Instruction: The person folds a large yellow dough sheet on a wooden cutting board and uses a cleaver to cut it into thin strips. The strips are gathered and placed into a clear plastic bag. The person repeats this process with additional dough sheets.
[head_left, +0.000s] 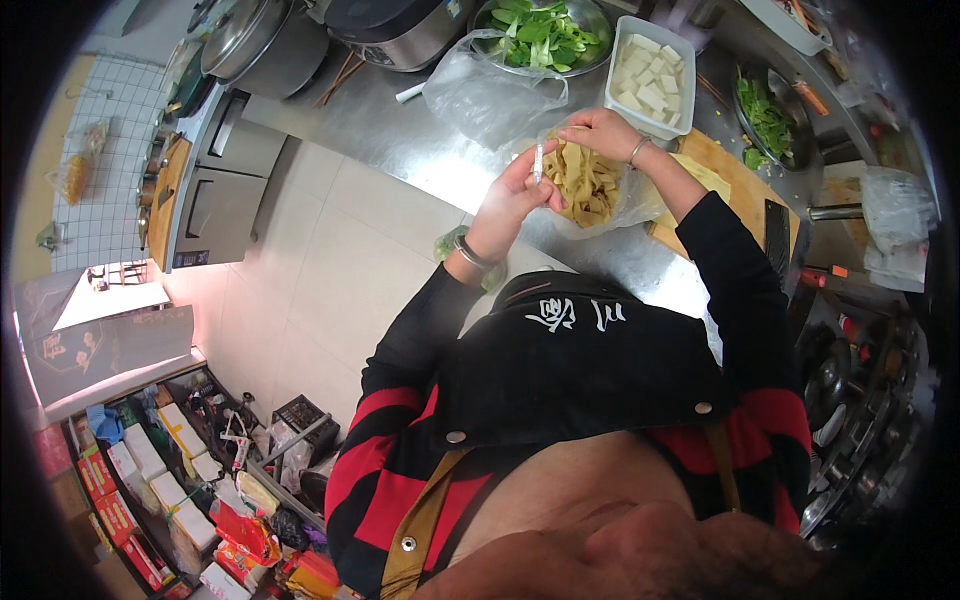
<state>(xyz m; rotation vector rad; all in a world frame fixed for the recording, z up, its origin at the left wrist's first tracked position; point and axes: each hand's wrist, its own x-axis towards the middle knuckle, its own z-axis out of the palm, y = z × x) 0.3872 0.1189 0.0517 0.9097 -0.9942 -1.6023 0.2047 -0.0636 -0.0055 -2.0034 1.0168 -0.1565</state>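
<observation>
A clear plastic bag (637, 196) full of pale yellow strips (581, 184), apparently cut bean curd sheet, lies on the steel counter before me. My left hand (519, 187) holds the bag's near-left rim, with a narrow whitish fold of plastic by its fingers. At the far rim, my right hand (604, 135) pinches the plastic between thumb and fingers. The bag's mouth stands open between both hands. To the right, a flat yellow sheet (701, 176) rests on a wooden cutting board (750, 191), alongside a dark cleaver (777, 236).
Behind the bag stand a tub (613, 105) of white tofu cubes, a steel bowl (600, 37) of leafy greens and another clear bag (491, 105). A second bowl (801, 142) of greens sits right. A rice cooker (397, 37) and a large pot (274, 60) stand far left.
</observation>
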